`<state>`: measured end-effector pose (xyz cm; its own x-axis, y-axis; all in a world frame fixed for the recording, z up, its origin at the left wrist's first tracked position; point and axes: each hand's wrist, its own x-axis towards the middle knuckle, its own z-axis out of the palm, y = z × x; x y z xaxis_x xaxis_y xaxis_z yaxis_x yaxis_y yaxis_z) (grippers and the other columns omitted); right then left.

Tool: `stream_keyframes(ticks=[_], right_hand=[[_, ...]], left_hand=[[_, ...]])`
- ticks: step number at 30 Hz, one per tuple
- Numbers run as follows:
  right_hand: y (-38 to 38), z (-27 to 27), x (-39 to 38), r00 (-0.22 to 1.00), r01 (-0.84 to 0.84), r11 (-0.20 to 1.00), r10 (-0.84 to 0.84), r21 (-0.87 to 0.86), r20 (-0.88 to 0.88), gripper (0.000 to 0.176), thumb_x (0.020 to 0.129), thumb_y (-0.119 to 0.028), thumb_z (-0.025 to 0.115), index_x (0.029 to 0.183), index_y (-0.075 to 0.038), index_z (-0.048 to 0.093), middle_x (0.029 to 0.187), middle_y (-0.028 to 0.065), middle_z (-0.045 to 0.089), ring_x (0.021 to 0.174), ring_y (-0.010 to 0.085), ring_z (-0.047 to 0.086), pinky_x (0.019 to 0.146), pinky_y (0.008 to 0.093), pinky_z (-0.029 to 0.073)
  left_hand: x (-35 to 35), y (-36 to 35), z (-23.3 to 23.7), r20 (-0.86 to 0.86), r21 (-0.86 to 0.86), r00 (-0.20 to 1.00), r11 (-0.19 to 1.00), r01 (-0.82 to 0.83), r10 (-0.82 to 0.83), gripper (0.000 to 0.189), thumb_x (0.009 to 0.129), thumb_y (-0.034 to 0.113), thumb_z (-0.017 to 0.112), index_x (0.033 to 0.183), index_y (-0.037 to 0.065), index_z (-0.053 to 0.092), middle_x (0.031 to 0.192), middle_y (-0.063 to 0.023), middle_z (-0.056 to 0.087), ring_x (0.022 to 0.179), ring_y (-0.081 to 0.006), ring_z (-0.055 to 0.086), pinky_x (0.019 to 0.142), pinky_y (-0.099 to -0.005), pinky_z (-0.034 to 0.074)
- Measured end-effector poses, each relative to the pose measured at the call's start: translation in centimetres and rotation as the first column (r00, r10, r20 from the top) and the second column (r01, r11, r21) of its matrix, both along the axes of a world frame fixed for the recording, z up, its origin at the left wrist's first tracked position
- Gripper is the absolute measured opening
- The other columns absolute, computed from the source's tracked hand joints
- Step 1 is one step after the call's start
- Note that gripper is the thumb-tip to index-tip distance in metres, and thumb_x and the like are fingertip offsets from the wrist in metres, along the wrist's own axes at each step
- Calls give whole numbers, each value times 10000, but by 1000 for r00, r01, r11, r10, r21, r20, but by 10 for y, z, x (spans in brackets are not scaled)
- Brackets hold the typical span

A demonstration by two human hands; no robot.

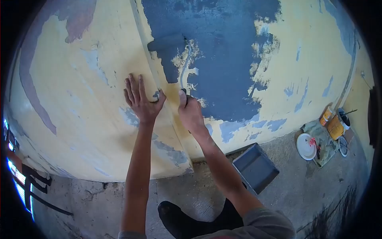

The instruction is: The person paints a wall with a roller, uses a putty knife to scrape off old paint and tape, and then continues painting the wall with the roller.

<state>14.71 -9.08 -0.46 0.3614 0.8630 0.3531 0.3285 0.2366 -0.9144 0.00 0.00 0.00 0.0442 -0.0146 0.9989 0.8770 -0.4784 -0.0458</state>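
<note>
My right hand is closed around the handle of a paint roller. The roller's sleeve, coated in dark grey-blue, lies against the wall at the left edge of a painted blue-grey patch. Its bent wire frame runs down from the sleeve to my grip. Flat against the pale yellow wall, my left hand has its fingers spread and holds nothing. A raised vertical edge in the wall passes between my two hands. Bare yellow spots show through the paint beside the wire frame.
A dark paint tray stands on the concrete floor by the wall's foot. To the right are a white lid, a yellow container, a smaller yellow can and a stained cloth. Dark furniture legs stand at left.
</note>
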Motion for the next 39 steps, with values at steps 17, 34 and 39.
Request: stream_keyframes(ticks=[17, 34, 39], right_hand=[[11, -34, 13, 987, 93, 983, -70, 159, -148, 557, 1015, -427, 416, 956, 78, 646, 882, 341, 630, 936, 532, 574, 815, 528, 467], [-16, -116, 17, 993, 115, 993, -114, 25, -24, 544, 1028, -407, 399, 901, 71, 626, 776, 316, 599, 801, 497, 581, 696, 501, 463], [-3, -14, 41, 997, 79, 996, -79, -34, 11, 601, 1019, -456, 379, 934, 74, 649, 871, 338, 621, 944, 530, 568, 815, 509, 459]], left_hand=[[-1, -3, 2, -45, 20, 999, 999, -30, 31, 810, 763, 473, 705, 1416, 65, 455, 1519, -194, 357, 1416, -362, 314, 1130, -495, 236], [0, 2, -1, -2, 47, 999, 998, -46, 46, 795, 759, 518, 674, 1413, 107, 486, 1506, -167, 392, 1410, -332, 334, 1131, -456, 229], [2, 2, 1, 3, 60, 1000, 998, -31, 31, 774, 760, 516, 673, 1396, 108, 506, 1498, -167, 404, 1407, -329, 341, 1131, -456, 234]])
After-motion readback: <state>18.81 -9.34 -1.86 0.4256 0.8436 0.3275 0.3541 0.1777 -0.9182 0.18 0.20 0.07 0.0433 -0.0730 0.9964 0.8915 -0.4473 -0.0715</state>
